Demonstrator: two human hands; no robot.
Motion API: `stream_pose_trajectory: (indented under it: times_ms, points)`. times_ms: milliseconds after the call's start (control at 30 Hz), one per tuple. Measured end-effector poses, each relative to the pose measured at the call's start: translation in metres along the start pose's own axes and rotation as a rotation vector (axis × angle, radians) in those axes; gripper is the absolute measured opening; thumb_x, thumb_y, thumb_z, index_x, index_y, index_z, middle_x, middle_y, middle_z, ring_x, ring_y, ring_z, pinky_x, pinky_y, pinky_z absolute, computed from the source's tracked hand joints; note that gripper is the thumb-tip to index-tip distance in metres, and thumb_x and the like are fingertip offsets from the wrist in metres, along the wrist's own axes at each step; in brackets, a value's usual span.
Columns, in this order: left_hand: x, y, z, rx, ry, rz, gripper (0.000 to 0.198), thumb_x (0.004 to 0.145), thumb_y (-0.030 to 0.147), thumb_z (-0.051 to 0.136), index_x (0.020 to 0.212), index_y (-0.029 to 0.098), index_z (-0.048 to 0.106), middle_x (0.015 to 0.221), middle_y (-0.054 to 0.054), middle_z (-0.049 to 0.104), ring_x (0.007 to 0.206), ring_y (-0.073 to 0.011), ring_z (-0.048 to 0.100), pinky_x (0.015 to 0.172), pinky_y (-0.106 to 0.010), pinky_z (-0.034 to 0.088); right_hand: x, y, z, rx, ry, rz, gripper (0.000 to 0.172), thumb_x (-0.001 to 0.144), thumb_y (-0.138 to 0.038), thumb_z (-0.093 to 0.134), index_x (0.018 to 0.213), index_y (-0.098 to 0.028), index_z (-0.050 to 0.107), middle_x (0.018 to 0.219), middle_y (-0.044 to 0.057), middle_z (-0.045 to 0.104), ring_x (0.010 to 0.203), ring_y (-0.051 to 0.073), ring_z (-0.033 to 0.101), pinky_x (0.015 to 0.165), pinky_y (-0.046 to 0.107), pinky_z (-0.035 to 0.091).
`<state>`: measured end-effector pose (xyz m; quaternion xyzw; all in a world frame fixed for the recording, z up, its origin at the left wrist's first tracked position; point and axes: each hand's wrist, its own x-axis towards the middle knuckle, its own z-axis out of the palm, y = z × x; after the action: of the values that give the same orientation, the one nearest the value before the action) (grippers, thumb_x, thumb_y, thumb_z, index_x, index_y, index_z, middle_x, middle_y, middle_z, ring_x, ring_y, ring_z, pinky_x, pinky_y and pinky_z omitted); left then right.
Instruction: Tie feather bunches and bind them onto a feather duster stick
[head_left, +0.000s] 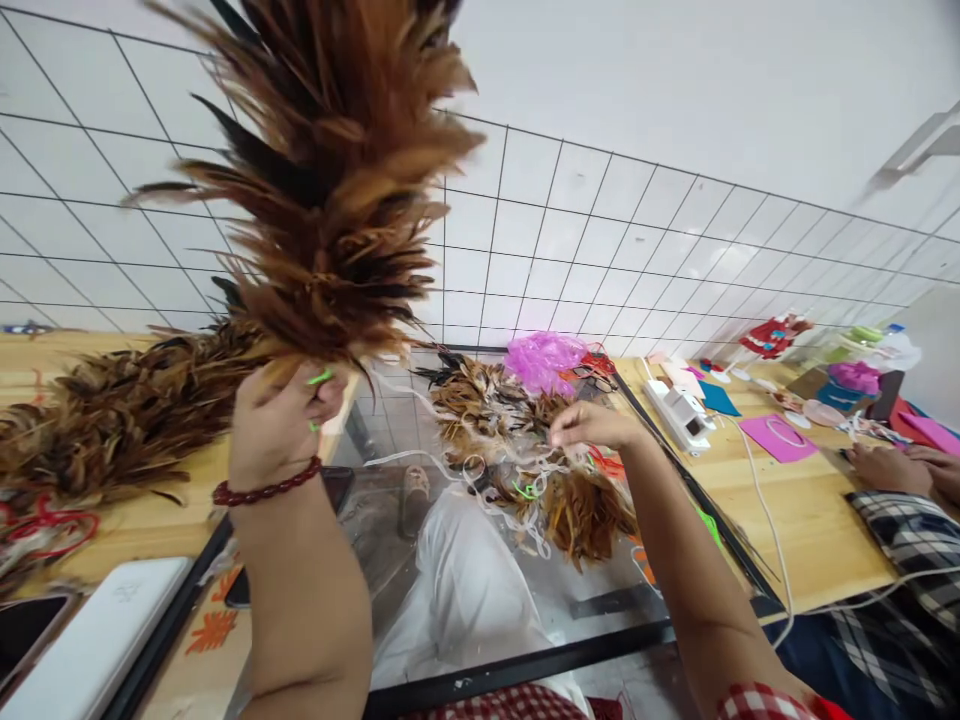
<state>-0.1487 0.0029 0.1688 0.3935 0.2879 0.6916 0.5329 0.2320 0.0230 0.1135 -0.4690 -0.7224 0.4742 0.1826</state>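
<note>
My left hand [289, 415] is closed around the lower end of a big feather duster [337, 200] of brown and black feathers, held upright. Bright green ties [319, 377] show at its fingers. Over a pile of loose brown feathers [480, 410] on the glass tabletop, my right hand [592, 427] has its fingertips pinched together; what sits between them is too small to make out. White cord [427, 458] winds across the glass and passes below the right fingers. A second bunch of feathers [589, 515] lies just beneath that hand.
Another long feather duster [127, 410] lies on the wooden table at left, near a white power bank [97, 640]. A pink plastic bag [546, 360] sits behind the feather pile. At right are a power strip [679, 415] with a cable and a co-worker's hands [892, 468]. A wire grid [525, 230] stands behind.
</note>
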Motion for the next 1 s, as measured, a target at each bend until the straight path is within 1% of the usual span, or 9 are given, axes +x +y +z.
stream_pose_trajectory:
  times_ms: [67,133,200,333,433,533,733,900,1000]
  points:
    - [0.001,-0.009,0.022,-0.061,-0.057,0.013,0.031,0.071,0.012,0.069,0.054,0.015,0.044,0.048,0.003,0.039,0.042,-0.0034,0.031,0.039,-0.015,0.02,0.005,-0.028,0.022,-0.086,-0.018,-0.136,0.035,0.07,-0.047,0.072,0.089,-0.017,0.074,0.091,0.006,0.071,0.088,0.019,0.064,0.084,0.034,0.048]
    - [0.001,-0.022,0.043,-0.134,-0.131,-0.121,0.031,0.074,0.018,0.068,0.056,0.015,0.043,0.05,0.003,0.039,0.038,-0.0025,0.027,0.036,-0.015,0.018,0.018,-0.056,0.049,-0.07,0.318,-0.267,0.037,0.074,-0.047,0.068,0.099,-0.02,0.071,0.109,0.008,0.068,0.105,0.021,0.06,0.096,0.038,0.043]
    - [-0.001,-0.038,0.061,-0.184,-0.174,-0.278,0.03,0.078,0.022,0.065,0.058,0.015,0.043,0.05,0.005,0.037,0.036,-0.0013,0.023,0.034,-0.014,0.016,0.035,-0.078,0.077,0.109,0.455,-0.356,0.044,0.077,-0.05,0.065,0.112,-0.022,0.065,0.121,0.008,0.062,0.113,0.02,0.056,0.098,0.038,0.043]
    - [0.001,-0.064,0.076,-0.269,-0.153,-0.499,0.018,0.081,0.013,0.058,0.067,0.015,0.046,0.053,0.006,0.035,0.035,-0.0002,0.02,0.033,-0.012,0.014,0.06,-0.094,0.112,0.516,0.335,-0.412,0.046,0.073,-0.059,0.065,0.099,-0.021,0.061,0.086,0.003,0.066,0.075,0.014,0.062,0.067,0.028,0.051]
    - [0.007,-0.069,0.072,-0.35,-0.14,-0.561,0.009,0.085,0.011,0.051,0.076,0.013,0.052,0.054,0.006,0.036,0.035,-0.0002,0.021,0.032,-0.011,0.015,0.059,-0.083,0.115,0.698,0.491,-0.304,0.043,0.07,-0.06,0.066,0.077,-0.019,0.056,0.051,-0.008,0.044,0.041,0.005,0.037,0.039,0.018,0.029]
    - [0.012,-0.069,0.067,-0.371,-0.136,-0.614,0.012,0.09,0.011,0.045,0.085,0.01,0.056,0.053,0.006,0.035,0.034,-0.0003,0.021,0.03,-0.011,0.016,0.052,-0.069,0.116,0.842,0.548,-0.209,0.044,0.067,-0.061,0.067,0.069,-0.02,0.051,0.043,-0.013,0.023,0.035,0.003,0.014,0.035,0.019,0.009]
    - [0.012,-0.073,0.071,-0.322,-0.107,-0.642,0.022,0.093,0.013,0.039,0.081,0.008,0.056,0.05,0.006,0.036,0.032,-0.0007,0.022,0.029,-0.011,0.018,0.041,-0.057,0.142,0.682,0.553,-0.203,0.044,0.076,-0.064,0.057,0.069,-0.021,0.054,0.043,-0.01,0.026,0.038,0.006,0.021,0.039,0.021,0.017]
    - [0.008,-0.075,0.075,-0.299,-0.153,-0.626,0.016,0.09,0.017,0.05,0.079,0.009,0.057,0.05,0.006,0.037,0.033,-0.0005,0.022,0.03,-0.011,0.018,0.003,-0.018,0.074,-0.072,0.49,-0.155,0.032,0.084,-0.048,0.055,0.096,-0.021,0.067,0.09,0.002,0.067,0.081,0.015,0.058,0.073,0.026,0.043]
    - [0.007,-0.074,0.077,-0.334,-0.151,-0.614,0.021,0.093,0.018,0.044,0.08,0.008,0.057,0.05,0.006,0.037,0.033,-0.0007,0.023,0.03,-0.012,0.019,-0.021,0.029,0.008,-0.413,0.691,0.382,0.02,0.082,-0.033,0.056,0.083,-0.018,0.07,0.085,0.004,0.068,0.083,0.016,0.06,0.072,0.024,0.041]
